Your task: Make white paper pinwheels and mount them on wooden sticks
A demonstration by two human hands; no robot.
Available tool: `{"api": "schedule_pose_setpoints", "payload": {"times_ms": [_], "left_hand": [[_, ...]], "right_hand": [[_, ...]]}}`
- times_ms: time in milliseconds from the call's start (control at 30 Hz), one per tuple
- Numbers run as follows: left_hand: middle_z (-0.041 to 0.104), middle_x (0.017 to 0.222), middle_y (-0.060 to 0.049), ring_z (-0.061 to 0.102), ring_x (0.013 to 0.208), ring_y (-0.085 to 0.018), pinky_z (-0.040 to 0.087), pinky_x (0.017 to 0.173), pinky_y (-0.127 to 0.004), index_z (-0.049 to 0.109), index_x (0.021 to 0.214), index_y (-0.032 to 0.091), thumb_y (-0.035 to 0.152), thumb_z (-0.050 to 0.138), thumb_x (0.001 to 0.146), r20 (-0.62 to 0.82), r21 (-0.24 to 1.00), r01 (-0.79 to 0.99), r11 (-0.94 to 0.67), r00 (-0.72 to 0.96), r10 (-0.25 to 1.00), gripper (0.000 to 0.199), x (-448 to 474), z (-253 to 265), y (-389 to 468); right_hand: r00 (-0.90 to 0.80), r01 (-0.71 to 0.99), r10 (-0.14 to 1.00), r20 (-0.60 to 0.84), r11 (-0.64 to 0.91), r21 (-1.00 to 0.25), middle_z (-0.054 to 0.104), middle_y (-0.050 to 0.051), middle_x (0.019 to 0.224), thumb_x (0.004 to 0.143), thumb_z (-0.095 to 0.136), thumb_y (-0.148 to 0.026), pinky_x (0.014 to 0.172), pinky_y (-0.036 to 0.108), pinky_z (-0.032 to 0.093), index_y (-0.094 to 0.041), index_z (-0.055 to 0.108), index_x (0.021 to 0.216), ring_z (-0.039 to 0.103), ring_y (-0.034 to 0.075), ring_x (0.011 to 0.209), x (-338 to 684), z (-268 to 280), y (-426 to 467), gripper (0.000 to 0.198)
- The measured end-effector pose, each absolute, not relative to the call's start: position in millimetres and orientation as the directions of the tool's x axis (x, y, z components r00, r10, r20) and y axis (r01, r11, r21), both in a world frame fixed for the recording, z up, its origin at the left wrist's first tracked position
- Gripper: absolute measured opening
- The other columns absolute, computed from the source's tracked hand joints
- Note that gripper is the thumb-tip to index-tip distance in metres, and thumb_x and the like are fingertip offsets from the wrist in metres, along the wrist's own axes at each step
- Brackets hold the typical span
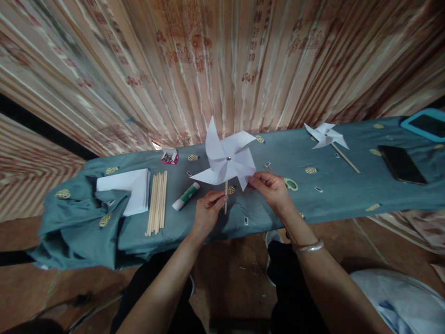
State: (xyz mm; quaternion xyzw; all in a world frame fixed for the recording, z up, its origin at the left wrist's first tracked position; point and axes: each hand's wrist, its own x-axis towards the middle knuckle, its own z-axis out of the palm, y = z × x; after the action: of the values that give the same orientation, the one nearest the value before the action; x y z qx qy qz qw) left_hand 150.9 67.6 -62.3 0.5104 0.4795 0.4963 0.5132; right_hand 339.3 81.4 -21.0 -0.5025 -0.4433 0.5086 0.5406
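A white paper pinwheel (pixel 222 167) with a silvery pin at its centre is held upright above the table. My left hand (pixel 207 211) pinches its thin wooden stick below the blades. With thumb and fingers closed, my right hand (pixel 270 188) grips the edge of a lower-right paper blade. Just beyond the right hand lie scissors (pixel 290 184) with yellow-green handles, partly hidden by it. A glue stick (pixel 186 196) with a green label rests to the left of my left hand.
On the left are several wooden sticks (pixel 157 202), a stack of white paper (pixel 139 197) and a small red box of pins (pixel 169 157). A second pinwheel (pixel 326 135), a black phone (pixel 401 163) and a blue-framed tablet (pixel 426 124) lie right. A curtain (pixel 222 60) hangs behind.
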Motion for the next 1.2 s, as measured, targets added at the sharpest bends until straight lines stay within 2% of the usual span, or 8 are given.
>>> {"api": "schedule_pose_setpoints", "payload": {"times_ms": [133,467,700,767,833,967,1067,1200], "left_hand": [[0.073,0.077,-0.002,0.063,0.073,-0.016,0.047,0.07,-0.027,0.08,0.083,0.022,0.029,0.073,0.07,0.017,0.999,-0.029,-0.016,0.046,0.999,0.016,151,-62,68],[0.072,0.078,-0.003,0.062,0.074,-0.017,0.047,0.071,-0.028,0.079,0.081,0.02,0.031,0.072,0.071,0.034,0.999,0.002,-0.034,0.079,0.996,0.016,149,-59,66],[0.069,0.072,-0.001,0.059,0.07,-0.015,0.045,0.068,-0.026,0.079,0.079,0.02,0.033,0.072,0.072,0.032,0.999,0.017,-0.033,0.082,0.996,0.016,149,-57,64],[0.069,0.073,-0.001,0.059,0.069,-0.015,0.045,0.067,-0.026,0.08,0.082,0.021,0.032,0.073,0.071,0.02,1.0,0.02,-0.021,0.069,0.997,0.016,149,-57,64],[0.071,0.076,-0.001,0.06,0.072,-0.016,0.046,0.068,-0.026,0.08,0.085,0.022,0.032,0.073,0.071,0.009,1.0,0.018,-0.01,0.064,0.998,0.018,150,-57,63],[0.072,0.078,-0.002,0.062,0.074,-0.017,0.047,0.07,-0.027,0.08,0.084,0.022,0.033,0.074,0.071,0.002,1.0,-0.001,-0.002,0.085,0.996,0.018,152,-57,61],[0.07,0.073,-0.001,0.061,0.071,-0.015,0.047,0.068,-0.026,0.08,0.082,0.022,0.032,0.075,0.071,0.005,1.0,0.007,-0.005,0.097,0.995,0.016,153,-57,60],[0.072,0.075,-0.001,0.062,0.071,-0.015,0.048,0.069,-0.026,0.08,0.082,0.022,0.031,0.074,0.07,-0.001,1.0,0.007,0.0,0.092,0.996,0.016,153,-58,60]], "right_hand": [[-0.012,-0.106,0.999,-0.041,-0.042,-0.993,0.068,-0.001,0.058,0.058,0.081,-0.059,0.059,0.025,0.049,-0.021,0.068,0.058,0.06,0.012,0.056,334,-21,78,0.04],[-0.15,-0.113,0.987,-0.057,-0.074,-0.991,0.075,0.003,0.07,0.068,0.077,-0.054,0.067,0.027,0.055,-0.019,0.074,0.072,0.067,0.013,0.064,318,-23,70,0.035],[-0.223,-0.049,0.971,-0.079,-0.092,-0.995,0.075,0.003,0.067,0.067,0.076,-0.057,0.061,0.026,0.055,-0.018,0.074,0.071,0.067,0.013,0.06,329,-18,74,0.039],[-0.158,-0.031,0.984,-0.083,-0.089,-0.996,0.073,0.004,0.061,0.064,0.077,-0.06,0.056,0.026,0.053,-0.018,0.072,0.066,0.064,0.013,0.054,344,-16,79,0.043],[0.01,-0.021,1.0,-0.023,-0.023,-1.0,0.071,0.003,0.059,0.064,0.076,-0.062,0.054,0.026,0.052,-0.019,0.07,0.062,0.063,0.013,0.051,360,-16,86,0.044],[0.297,-0.017,0.945,0.137,0.148,-0.989,0.076,0.003,0.078,0.063,0.082,-0.052,0.077,0.032,0.056,-0.023,0.073,0.08,0.07,0.017,0.075,374,-20,99,0.035],[0.291,-0.049,0.937,0.192,0.215,-0.975,0.076,0.004,0.1,0.063,0.083,-0.045,0.096,0.037,0.051,-0.025,0.073,0.095,0.069,0.019,0.099,372,-23,104,0.039],[0.194,-0.057,0.963,0.187,0.202,-0.978,0.076,0.005,0.103,0.068,0.08,-0.046,0.098,0.039,0.05,-0.024,0.073,0.1,0.068,0.02,0.103,368,-23,106,0.039]]}}
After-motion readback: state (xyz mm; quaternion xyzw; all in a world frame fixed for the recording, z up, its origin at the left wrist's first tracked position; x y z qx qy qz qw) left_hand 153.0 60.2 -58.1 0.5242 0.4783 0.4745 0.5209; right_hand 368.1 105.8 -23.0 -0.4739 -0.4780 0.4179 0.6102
